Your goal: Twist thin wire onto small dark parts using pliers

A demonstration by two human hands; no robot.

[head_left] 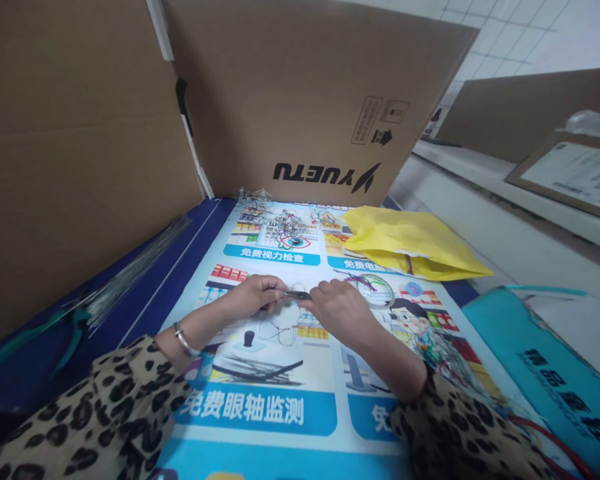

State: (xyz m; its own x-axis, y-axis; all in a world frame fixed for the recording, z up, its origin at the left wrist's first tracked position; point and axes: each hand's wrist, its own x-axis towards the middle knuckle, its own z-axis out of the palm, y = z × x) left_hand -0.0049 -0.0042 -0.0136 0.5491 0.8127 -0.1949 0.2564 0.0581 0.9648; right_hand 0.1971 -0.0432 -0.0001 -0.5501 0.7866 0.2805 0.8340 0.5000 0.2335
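Note:
My right hand (341, 312) grips a small, narrow dark metal tool (297, 295), perhaps tweezers or pliers; its exact kind is unclear. The tip points left and meets the fingers of my left hand (257, 295). Those fingers are pinched on a thin wire. Loops of this wire (293, 333) hang just below both hands, over the printed sheet (325, 360). Nearer to me lies a bunch of short dark wires (263, 371). Right of my right hand is a clear round dish (380, 292) with coloured wire pieces.
Cardboard panels (300, 100) stand behind and on the left. Tangled wire pieces (290, 225) lie at the back, beside a yellow bag (415, 241). At left are green-handled pliers (75, 330) and long straight wires (135, 270). A teal bag (535, 360) lies at right.

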